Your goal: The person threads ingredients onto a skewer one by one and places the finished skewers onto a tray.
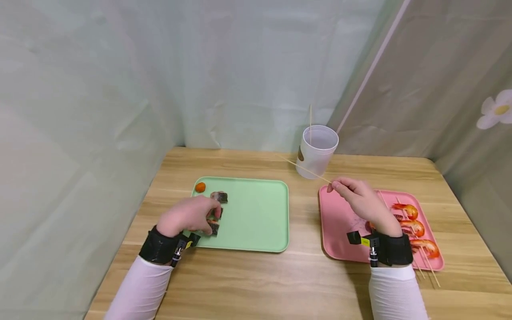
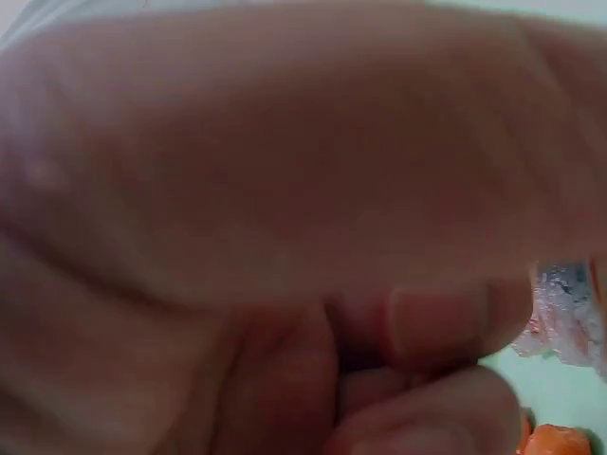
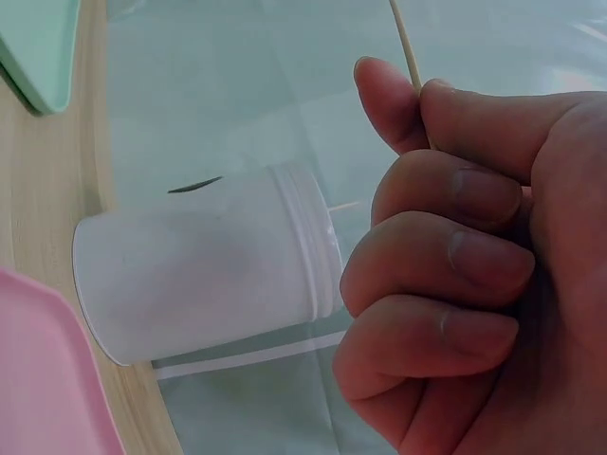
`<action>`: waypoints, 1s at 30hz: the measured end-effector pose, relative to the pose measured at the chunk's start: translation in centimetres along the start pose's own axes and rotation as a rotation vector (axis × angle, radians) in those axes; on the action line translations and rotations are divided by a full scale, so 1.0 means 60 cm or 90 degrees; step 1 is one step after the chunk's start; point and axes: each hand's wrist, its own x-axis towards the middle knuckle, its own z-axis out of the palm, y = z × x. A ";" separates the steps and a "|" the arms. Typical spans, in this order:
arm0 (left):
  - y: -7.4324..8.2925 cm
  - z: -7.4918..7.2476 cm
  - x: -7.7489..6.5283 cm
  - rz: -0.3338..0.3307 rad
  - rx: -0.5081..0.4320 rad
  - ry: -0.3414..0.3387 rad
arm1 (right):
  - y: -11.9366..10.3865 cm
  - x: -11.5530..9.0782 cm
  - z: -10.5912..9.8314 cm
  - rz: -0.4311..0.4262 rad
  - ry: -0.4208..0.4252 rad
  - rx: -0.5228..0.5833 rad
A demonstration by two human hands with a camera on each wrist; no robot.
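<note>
My right hand pinches a thin bamboo skewer between thumb and forefinger, its other fingers curled in the right wrist view. The skewer slants up and left, crossing in front of the white cup. My left hand is over the left side of the green tray, thumb and forefinger right at dark-skinned fish pieces. Whether they grip one I cannot tell. Another fish piece lies just beyond the fingers. In the left wrist view, the hand covers most of the frame, with a fish piece at the right edge.
A small orange ball-like piece sits in the green tray's far left corner. Another skewer stands in the cup. Under my right arm, the pink tray holds several skewered shrimp, with skewer ends over its near edge. Curtains hang behind the wooden table.
</note>
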 end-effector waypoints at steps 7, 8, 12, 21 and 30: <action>0.003 0.007 -0.002 -0.023 0.043 -0.001 | -0.013 0.001 0.001 -0.017 0.008 -0.002; 0.004 0.007 -0.003 -0.028 0.046 -0.002 | -0.014 0.001 0.001 -0.014 0.007 -0.002; 0.010 0.009 -0.009 -0.047 0.060 -0.003 | -0.017 0.003 0.002 -0.005 0.000 -0.003; 0.020 0.010 -0.021 -0.056 0.100 0.029 | -0.024 0.007 -0.001 -0.009 -0.012 0.004; 0.017 0.005 -0.023 -0.070 0.135 0.038 | -0.039 0.004 -0.014 -0.004 -0.026 0.013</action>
